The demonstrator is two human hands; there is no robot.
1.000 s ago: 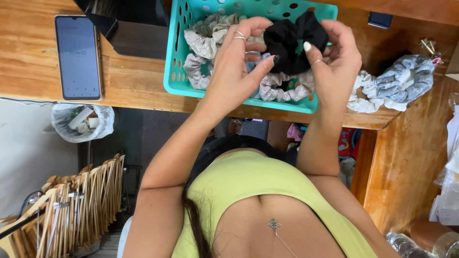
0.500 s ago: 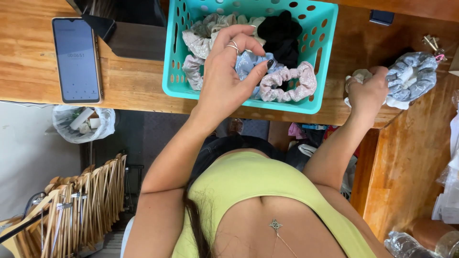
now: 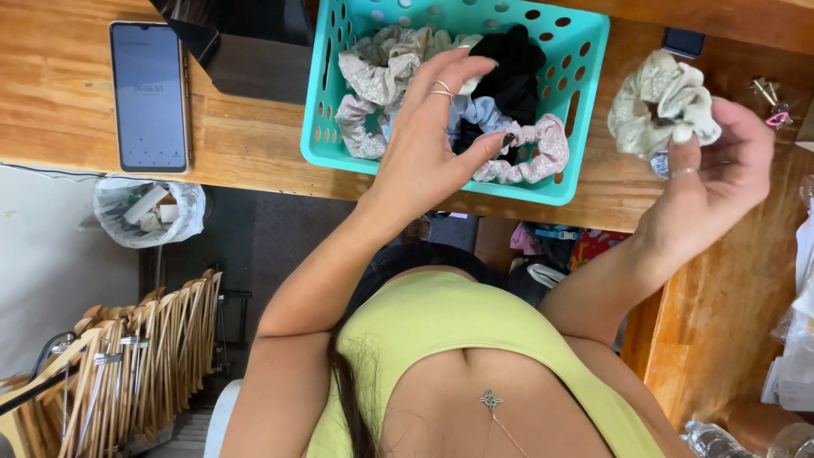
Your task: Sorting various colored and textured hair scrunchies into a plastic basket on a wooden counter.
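You are working at a warm brown wooden table [image 3: 76, 110] whose front edge is running across the view, with a second wooden stretch turning down along your right side. Your left hand [image 3: 432, 144] is hovering over the near edge of a teal perforated plastic basket [image 3: 585, 85], fingers spread loosely and curled, thumb tip just brushing the pale pink fabric scrunchie [image 3: 534, 157] lying against the basket's near wall; it is gripping nothing. Inside the basket a black fabric scrunchie [image 3: 513, 72], a light blue one [image 3: 483, 114] and several grey floral ones [image 3: 377, 72] are lying heaped together. Your right hand [image 3: 712, 170] is raised above the table's right corner, fingers closed around a pale sage-green floral scrunchie [image 3: 661, 102], well apart from the basket.

Toward the table's left end a dark smartphone [image 3: 150, 96] is lying flat, screen up, beside a dark box [image 3: 254, 59] at the far edge. Below the front edge, a clear plastic bag of rubbish [image 3: 148, 210] is hanging, and a bundle of wooden clothes hangers [image 3: 127, 356] is standing on the floor.
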